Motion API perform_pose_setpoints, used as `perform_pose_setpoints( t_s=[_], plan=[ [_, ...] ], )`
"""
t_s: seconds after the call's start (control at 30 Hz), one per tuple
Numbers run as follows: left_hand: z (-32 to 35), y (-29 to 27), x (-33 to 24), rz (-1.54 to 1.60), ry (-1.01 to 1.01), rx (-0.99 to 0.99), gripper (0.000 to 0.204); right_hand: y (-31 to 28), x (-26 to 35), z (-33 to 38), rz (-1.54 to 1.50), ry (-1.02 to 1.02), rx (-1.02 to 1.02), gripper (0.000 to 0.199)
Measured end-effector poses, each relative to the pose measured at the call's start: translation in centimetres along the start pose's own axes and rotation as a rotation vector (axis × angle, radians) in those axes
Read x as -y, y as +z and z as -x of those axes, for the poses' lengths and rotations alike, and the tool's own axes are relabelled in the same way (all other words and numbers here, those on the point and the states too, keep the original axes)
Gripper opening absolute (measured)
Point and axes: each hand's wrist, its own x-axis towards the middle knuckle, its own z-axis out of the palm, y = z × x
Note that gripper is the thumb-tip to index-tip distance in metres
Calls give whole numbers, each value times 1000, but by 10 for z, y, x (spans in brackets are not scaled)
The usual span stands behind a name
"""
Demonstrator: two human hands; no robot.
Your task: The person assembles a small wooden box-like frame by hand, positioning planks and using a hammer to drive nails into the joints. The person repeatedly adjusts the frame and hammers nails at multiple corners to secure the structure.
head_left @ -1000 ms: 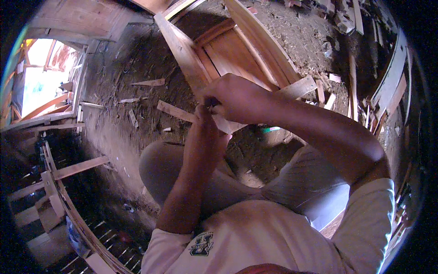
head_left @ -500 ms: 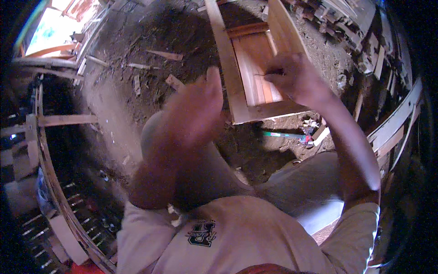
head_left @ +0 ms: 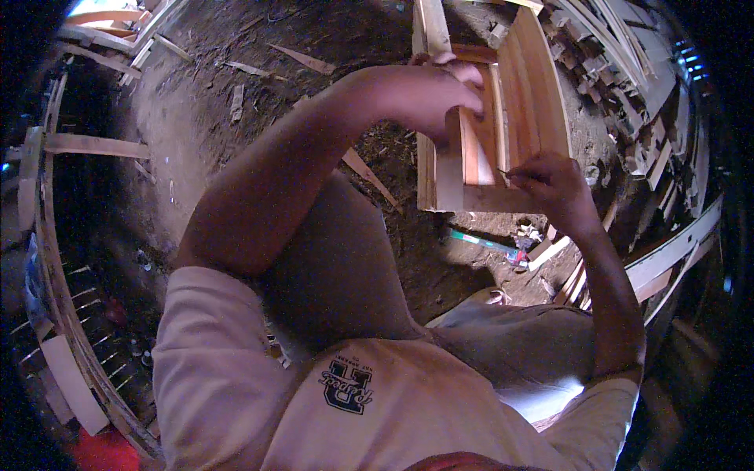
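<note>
Across the dirt floor (head_left: pixel 192 141) that spreads round us, offcuts (head_left: pixel 305 60) lie scattered, and off to our right a large scrap pile (head_left: pixel 620 102) is heaped up. Ahead of us, a little to the right, the frame (head_left: pixel 534 110) sits on that floor: a long wooden box shape with tall side boards, a short board across its near end and a reddish panel (head_left: pixel 479 153) down inside. We judge it stiff and fairly weighty, awkward for its length more than fragile; the wood should not slip against bare skin, though its edges may leave splinters and a thin board could split. We would take hold of both side boards near the corners, where the joints should back them up, and keep any load off the panel.

Left of the frame lies a narrow strip (head_left: pixel 373 180) of wood. Just on our side of its near end, a green-handled tool (head_left: pixel 483 241) rests on the floor.

Our left hand (head_left: pixel 444 90) reaches over the left side board, fingers bent inward above the panel; whether they grasp the wood we cannot tell. Our right hand (head_left: pixel 554 184) is at the near right corner, its fingers pinched together on a thin bit (head_left: pixel 506 173), possibly a nail, too small to be sure.
</note>
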Motion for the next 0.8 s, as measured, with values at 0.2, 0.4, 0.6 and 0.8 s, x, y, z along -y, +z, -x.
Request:
perform_pose_setpoints(
  t_s=[0.2,0.4,0.6,0.8],
  plan=[
    [-5,30,5,-27,146,163,76,4,6,-4,-113,65,17,22],
    [-5,9,-21,-57,89,406,80,6,2,-9,-300,218,138,36],
    [6,30,-14,-42,161,212,89,4,45,0,-404,99,148,22],
    [6,51,-14,7,207,186,80,46,52,3,-276,-304,74,19]
  ],
)
